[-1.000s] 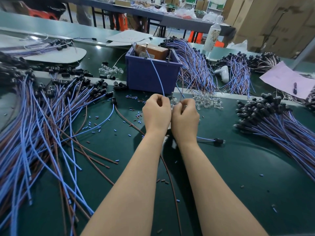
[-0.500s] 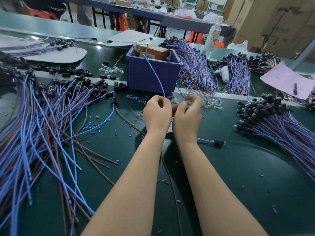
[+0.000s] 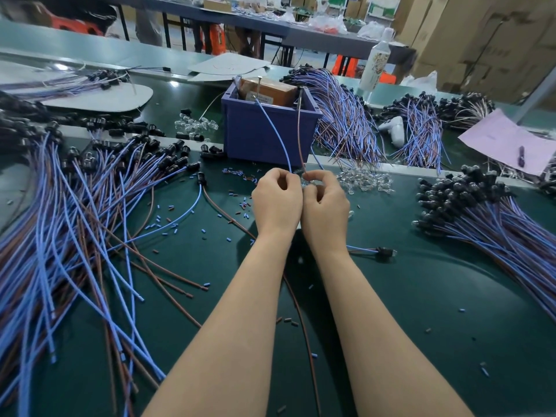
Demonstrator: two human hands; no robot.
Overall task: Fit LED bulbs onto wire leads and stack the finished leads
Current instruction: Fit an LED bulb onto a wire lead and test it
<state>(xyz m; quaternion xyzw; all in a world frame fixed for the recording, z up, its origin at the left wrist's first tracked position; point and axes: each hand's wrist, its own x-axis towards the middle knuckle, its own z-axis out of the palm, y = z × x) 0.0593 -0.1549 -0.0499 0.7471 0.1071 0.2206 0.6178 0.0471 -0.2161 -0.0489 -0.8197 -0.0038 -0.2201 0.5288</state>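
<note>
Both hands are up together over the middle of the tabletop point(image 3: 421, 311), knuckles touching. The left hand point(image 3: 278, 200) is curled shut, pinching a blue wire point(image 3: 278, 142) that arcs up and away toward the purple bin point(image 3: 264, 130) just beyond the fingers. The right hand point(image 3: 326, 203) is closed too, thumb and forefinger nipping the brown wire point(image 3: 299, 139) right at the point where the two hands meet. Whether a bulb sits between those fingertips is hidden; something small and clear glints there, no more can be said.

This looks like the fitting step itself: bulb legs going onto the two lead ends. The next move calls for a fine push, legs lined up with the wire ends, then a swing out to a pile.

The loose clear bulbs point(image 3: 365, 180) lie just beyond and to the right of the right hand, within easy reach. Further right, a thick bundle of leads with black holders point(image 3: 460, 200) fans out, probably the finished stack. One single capped lead point(image 3: 382, 252) rests beside the right wrist. To the left of the left hand sprawls a big tangle of blue and brown leads point(image 3: 75, 221).

In the way: little cut sleeves point(image 3: 168, 219) litter the mat, and a stray brown wire point(image 3: 304, 326) runs under the forearms, easy to snag.
</note>
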